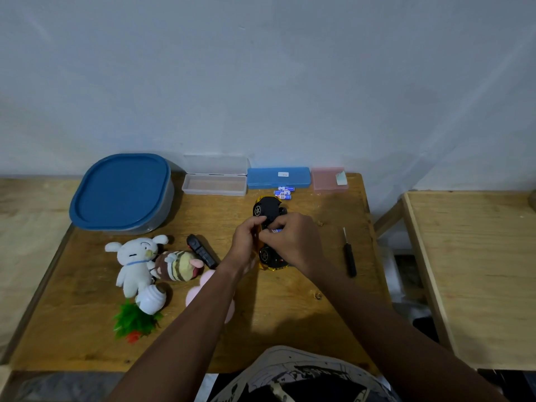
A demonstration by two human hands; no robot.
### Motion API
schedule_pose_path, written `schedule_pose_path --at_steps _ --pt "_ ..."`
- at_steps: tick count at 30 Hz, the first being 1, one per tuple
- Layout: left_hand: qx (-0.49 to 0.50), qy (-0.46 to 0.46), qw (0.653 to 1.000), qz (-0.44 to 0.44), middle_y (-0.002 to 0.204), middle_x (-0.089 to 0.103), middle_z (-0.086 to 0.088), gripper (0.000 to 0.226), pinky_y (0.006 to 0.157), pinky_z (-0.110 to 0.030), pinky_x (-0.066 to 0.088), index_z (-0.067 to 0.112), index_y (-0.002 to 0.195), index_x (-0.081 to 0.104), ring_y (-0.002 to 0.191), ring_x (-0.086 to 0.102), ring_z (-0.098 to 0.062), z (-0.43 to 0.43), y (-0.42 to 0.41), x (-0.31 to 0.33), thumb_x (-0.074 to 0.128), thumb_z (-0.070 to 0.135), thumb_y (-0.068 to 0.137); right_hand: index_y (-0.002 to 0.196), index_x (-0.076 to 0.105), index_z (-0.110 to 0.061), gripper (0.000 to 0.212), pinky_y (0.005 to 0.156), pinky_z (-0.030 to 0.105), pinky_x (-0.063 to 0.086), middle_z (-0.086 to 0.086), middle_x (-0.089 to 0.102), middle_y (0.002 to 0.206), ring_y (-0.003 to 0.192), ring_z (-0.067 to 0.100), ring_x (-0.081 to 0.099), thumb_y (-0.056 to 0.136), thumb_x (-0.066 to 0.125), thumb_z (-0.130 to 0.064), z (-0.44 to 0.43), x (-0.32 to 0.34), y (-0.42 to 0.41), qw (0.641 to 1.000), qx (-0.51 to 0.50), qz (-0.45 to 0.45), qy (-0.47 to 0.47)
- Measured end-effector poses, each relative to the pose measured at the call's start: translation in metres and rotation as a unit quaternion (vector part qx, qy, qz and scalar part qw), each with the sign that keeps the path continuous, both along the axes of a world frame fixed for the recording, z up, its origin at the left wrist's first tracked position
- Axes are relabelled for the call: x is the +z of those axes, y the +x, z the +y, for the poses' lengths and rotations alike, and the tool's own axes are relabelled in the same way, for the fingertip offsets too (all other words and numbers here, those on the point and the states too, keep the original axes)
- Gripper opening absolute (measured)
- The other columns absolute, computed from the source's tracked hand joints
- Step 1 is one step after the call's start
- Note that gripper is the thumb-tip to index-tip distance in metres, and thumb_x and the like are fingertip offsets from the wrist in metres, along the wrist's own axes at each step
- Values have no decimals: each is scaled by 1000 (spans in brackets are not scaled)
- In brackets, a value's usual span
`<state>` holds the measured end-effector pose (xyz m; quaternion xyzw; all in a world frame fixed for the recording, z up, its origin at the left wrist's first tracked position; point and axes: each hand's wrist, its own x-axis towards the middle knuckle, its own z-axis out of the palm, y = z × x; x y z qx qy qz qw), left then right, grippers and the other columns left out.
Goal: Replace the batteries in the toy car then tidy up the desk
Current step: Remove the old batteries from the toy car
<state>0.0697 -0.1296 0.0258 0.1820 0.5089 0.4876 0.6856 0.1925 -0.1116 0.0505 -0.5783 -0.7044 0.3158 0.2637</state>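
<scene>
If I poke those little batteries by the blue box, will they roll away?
Probably. The batteries are round cylinders lying on their sides on the flat desk, so a nudge likely rolls them. The blue case behind might stop them. They look stiff, not squishy.

Toy car (268, 210): black underside, golden-yellow body, black wheels with silver spokes.
Battery (276, 230) at the car: blue and white.
Loose batteries (284, 192): blue and white.
Storage container (120, 192): blue lid, grey translucent base.
Open pencil case (216, 184): clear, colourless.
Blue case (278, 177): plain, small white label.
Pink case (329, 179): translucent, pale sticker at one corner.
Screwdriver (349, 256): black handle.
Remote control (201, 250): black, red detail.
Plush rabbit (135, 259): white, blue collar.
Striped plush (177, 265): brown with yellow and dark bands, pink trim.
Pink plush (197, 291): plain pale pink.
Small pot (150, 298): white.
Artificial plant (135, 320): bright green, red tip.
Desk (290, 314): tan wood grain.
Shirt (290, 372): cream with black print.
</scene>
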Motion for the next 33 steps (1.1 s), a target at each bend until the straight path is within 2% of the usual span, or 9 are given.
schedule_pose_path --at_steps 3,6,10,15,21,25,29,31,33 --pt "0 -7 1000 -10 98 73 -14 39 78 -35 56 2 119 66 89 70 -25 0 -1 1 40 24 99 78 78 -23 18 55 27 53 -8 71 69 61 6 62 75 65 -36 0 -3 3 1000 14 -2 14" --pt "-10 -17 1000 -14 106 71 -18 45 85 -38 54 0 128 62 96 68 -29 0 -4 1 39 27 99 84 79 -24 23 57 28 53 -8 72 75 65 6 63 79 60 -36 0 -4 8 999 46 -1 25" --pt "-9 -19 1000 -13 107 72 -16 42 86 -40 54 4 122 66 97 70 -28 2 -8 -4 38 27 100 97 78 -24 20 67 33 56 -5 74 92 80 7 66 84 66 -35 0 -5 12 996 86 27 10" --pt "-11 -13 1000 -22 107 73 -17 39 92 -47 52 6 119 67 99 69 -30 2 -8 -3 41 28 101 100 78 -24 22 75 35 56 -6 75 96 86 3 65 86 67 -37 6 -11 18 994 100 47 15" --pt "-4 -35 998 -56 102 72 -18 42 78 -40 58 6 121 65 91 71 -29 6 -7 2 40 31 99 103 71 -28 23 69 34 58 -8 73 96 83 5 67 83 71 -41 1 -9 24 991 96 88 8" --pt "-1 -34 997 -69 103 70 -18 43 76 -39 59 4 122 64 91 70 -29 5 -7 1 39 31 100 107 67 -31 26 68 36 58 -6 73 99 85 8 67 84 68 -44 2 -12 27 992 115 51 30" --pt "0 -19 998 -53 104 69 -19 45 84 -45 55 3 127 60 97 68 -32 2 -6 2 41 33 99 110 72 -20 23 73 24 56 -8 72 100 90 2 66 90 66 -31 4 -10 21 989 28 137 42" --pt "9 -15 999 -43 108 69 -20 48 85 -47 56 3 132 58 102 68 -35 2 -7 1 42 34 99 105 73 -16 17 68 12 51 -11 71 93 84 -6 64 93 64 -23 8 -4 20 978 -35 204 5" --pt "9 -14 999 -38 108 70 -19 48 83 -44 57 2 132 59 101 69 -34 1 -9 1 41 33 100 101 72 -12 16 60 9 46 -6 70 87 73 -6 63 96 59 -22 12 5 20 961 -78 258 -70"
